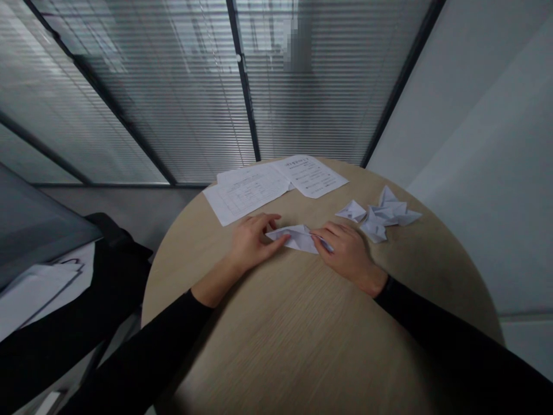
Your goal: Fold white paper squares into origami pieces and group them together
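Observation:
Between my two hands lies a partly folded sheet of white paper (299, 237), long and low, with a raised peak in its middle. My left hand (254, 239) is at its left end, the thumb resting on the paper and the fingers curved behind it. The right end is pinched in my right hand (345, 249), thumb in front and fingers over the top. Just beyond my right hand, several folded white paper pieces (389, 210) sit in a loose cluster, with a smaller folded piece (353, 211) at its left.
Printed sheets (254, 187) overlap at the far side of the round wooden table (302, 340). More white papers (47, 288) lie on a black surface at the left. Glass panels with blinds (173, 86) stand behind the table, and a pale wall (488, 173) is close on the right.

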The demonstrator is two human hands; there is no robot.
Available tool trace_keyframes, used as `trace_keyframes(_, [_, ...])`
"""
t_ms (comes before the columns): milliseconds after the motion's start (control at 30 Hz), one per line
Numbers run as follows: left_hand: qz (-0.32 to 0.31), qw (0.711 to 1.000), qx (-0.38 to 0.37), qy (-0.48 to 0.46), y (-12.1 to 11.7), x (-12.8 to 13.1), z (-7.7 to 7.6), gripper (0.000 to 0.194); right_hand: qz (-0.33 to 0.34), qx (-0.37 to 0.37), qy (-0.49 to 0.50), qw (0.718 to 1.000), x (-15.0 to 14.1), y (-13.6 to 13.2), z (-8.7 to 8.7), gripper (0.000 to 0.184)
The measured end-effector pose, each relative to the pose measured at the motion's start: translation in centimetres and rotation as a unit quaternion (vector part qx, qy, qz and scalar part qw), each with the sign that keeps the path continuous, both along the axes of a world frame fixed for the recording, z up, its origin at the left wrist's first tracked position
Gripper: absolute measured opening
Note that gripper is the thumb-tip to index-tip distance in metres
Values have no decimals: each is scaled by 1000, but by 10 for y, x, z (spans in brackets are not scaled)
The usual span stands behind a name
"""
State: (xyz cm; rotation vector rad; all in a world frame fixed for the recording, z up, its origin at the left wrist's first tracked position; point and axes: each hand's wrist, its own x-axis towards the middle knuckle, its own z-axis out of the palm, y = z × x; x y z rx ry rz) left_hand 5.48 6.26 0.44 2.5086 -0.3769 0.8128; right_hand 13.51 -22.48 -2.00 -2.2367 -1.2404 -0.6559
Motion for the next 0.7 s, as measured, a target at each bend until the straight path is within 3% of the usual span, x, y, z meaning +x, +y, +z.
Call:
trace_keyframes(100, [47,993,-97,42,-15,-3,-1,49,-13,43,13,999,-1,4,0,17])
trace_keyframes(167, [51,989,-114,81,-23,-5,-1,49,-19,65,25,997,-3,8,1,15])
trace_keyframes(267, [36,989,-100,106,-32,-7,-3,51,-22,88,38,995,-7,14,3,12])
trace_keyframes(400, [34,994,-77,70,-34,-5,-8,47,-18,100,37,994,-11,19,3,6])
trace_keyframes(700, [36,998,-34,49,-32,-6,-7,14,-49,126,29,990,-4,18,-1,5])
